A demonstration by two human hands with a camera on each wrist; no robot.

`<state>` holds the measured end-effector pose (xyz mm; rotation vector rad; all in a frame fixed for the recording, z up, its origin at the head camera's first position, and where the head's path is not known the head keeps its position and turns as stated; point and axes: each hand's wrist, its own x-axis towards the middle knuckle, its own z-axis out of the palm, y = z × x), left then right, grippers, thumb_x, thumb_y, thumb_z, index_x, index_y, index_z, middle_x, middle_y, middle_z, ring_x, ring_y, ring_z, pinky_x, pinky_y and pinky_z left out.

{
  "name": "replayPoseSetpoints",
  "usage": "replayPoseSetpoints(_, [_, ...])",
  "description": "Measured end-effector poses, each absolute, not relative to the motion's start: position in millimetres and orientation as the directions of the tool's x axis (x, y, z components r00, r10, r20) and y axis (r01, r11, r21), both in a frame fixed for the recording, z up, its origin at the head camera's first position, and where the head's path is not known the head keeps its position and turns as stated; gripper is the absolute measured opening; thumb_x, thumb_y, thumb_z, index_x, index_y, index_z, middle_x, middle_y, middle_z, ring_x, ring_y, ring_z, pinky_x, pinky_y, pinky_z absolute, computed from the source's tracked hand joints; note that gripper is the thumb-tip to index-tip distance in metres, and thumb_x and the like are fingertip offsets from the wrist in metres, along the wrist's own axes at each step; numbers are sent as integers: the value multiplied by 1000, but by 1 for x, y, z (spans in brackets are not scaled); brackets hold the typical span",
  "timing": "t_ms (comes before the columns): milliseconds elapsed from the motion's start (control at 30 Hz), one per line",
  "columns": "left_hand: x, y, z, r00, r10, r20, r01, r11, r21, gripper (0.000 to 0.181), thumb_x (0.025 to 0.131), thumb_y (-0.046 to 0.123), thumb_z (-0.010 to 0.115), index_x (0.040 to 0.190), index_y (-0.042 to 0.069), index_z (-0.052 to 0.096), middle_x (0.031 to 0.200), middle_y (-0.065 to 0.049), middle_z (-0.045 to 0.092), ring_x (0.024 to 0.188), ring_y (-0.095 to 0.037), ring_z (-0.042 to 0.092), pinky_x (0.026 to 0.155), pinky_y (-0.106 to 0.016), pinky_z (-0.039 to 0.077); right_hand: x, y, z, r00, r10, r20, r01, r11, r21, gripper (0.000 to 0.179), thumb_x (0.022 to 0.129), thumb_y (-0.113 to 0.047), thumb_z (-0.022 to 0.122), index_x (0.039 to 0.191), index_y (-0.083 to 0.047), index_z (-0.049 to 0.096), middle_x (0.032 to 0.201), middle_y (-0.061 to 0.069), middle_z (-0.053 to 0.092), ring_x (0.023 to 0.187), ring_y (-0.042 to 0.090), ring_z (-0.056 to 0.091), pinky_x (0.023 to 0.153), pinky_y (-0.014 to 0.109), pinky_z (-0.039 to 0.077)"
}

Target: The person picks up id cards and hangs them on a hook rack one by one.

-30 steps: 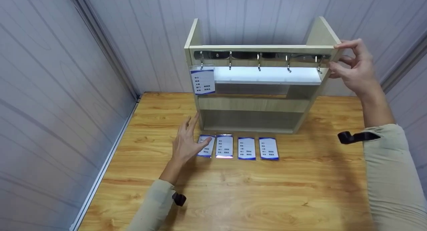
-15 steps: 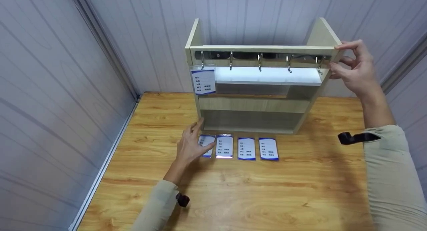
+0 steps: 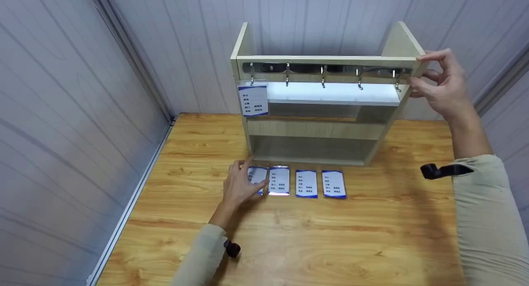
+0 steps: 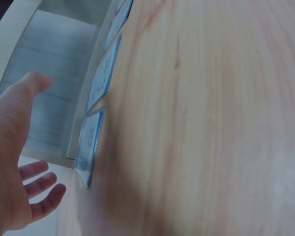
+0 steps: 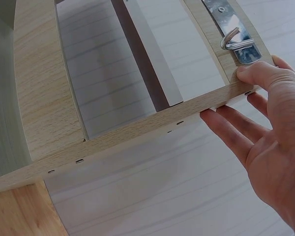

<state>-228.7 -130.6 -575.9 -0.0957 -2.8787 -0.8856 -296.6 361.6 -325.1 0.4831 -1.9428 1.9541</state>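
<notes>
My left hand (image 3: 239, 184), thumb and fingers spread apart, hovers over the leftmost card badge (image 3: 257, 175) and partly covers it. In the left wrist view that badge (image 4: 90, 142) lies flat on the table, and the fingers hold nothing. My right hand (image 3: 448, 81) grips the upper right side panel of a light wooden shelf unit (image 3: 314, 129); in the right wrist view the thumb is on its front and the fingers are behind the panel edge (image 5: 187, 108). Another badge (image 3: 253, 100), white with blue trim, hangs from the leftmost hook of the metal hook rail (image 3: 306, 69).
To the right of the leftmost badge, a second badge (image 3: 279, 181), a third badge (image 3: 306, 184) and a last badge (image 3: 334, 184) lie in a row before the unit. Pale panelled walls (image 3: 198, 50) stand behind and left of the wooden table (image 3: 314, 240).
My left hand has moved slightly right and toward me, down over the leftmost badge, its thumb now near the badge's right edge. The right hand keeps its grip on the shelf unit.
</notes>
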Motion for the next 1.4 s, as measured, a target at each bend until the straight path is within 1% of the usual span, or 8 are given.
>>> replayPoseSetpoints(133, [-229,-129,-579,-996,-9,86,41,826,562,96,86,57,91,169,27,51,154,-18,57,132,-37,60,97,-54,61,-296,361,-325,-885,-2,466,-466,8,-885,46,96,20,69,135,-3,63,153,4,56,116,13,76,66,26,68])
replayPoseSetpoints(233, [-228,-130,-581,-998,-26,60,14,814,580,97,86,57,90,170,28,50,155,-19,56,133,-37,60,99,-55,61,-296,362,-324,-885,-6,465,-465,3,-885,46,96,20,68,135,-3,63,152,4,56,116,13,76,66,27,68])
replayPoseSetpoints(467, [-227,-131,-588,-999,-43,13,-26,798,602,97,88,55,90,170,26,49,157,-22,54,136,-39,59,107,-58,60,-294,362,-324,-883,-4,469,-469,32,-882,45,97,19,69,136,-3,63,154,4,57,117,12,76,67,26,68])
replayPoseSetpoints(667, [-228,-129,-591,-998,-54,-10,-50,798,601,99,86,54,90,170,22,49,155,-23,54,133,-38,59,106,-57,60,-293,362,-324,-888,4,460,-457,108,-883,44,99,12,71,138,-6,63,158,2,55,121,12,74,67,22,67])
replayPoseSetpoints(800, [-229,-127,-591,-998,-58,-30,-64,803,592,102,85,56,91,171,22,48,152,-23,53,129,-35,58,103,-54,59,-295,363,-325,-887,6,462,-461,58,-886,45,97,15,71,138,-4,63,156,3,55,119,14,74,66,23,67])
replayPoseSetpoints(1000, [-230,-124,-590,-997,-74,-33,-80,818,569,101,84,55,93,169,21,50,146,-22,54,124,-33,55,98,-50,56,-296,363,-326,-872,-2,489,-489,22,-872,44,97,17,71,136,0,63,152,5,58,116,14,75,67,26,68])
replayPoseSetpoints(1233, [-232,-122,-591,-993,-109,-54,-119,799,589,105,82,44,100,170,20,49,150,-22,52,132,-36,54,107,-53,55,-294,362,-325,-877,4,481,-480,55,-875,43,97,17,68,135,-4,64,154,4,58,121,15,74,67,25,68])
replayPoseSetpoints(1400, [-231,-122,-588,-991,-116,-61,-129,780,613,104,82,38,102,170,19,50,152,-23,53,136,-38,54,110,-55,55,-295,362,-326,-877,1,480,-479,26,-877,44,97,18,68,135,-3,64,153,5,58,120,15,75,67,26,68])
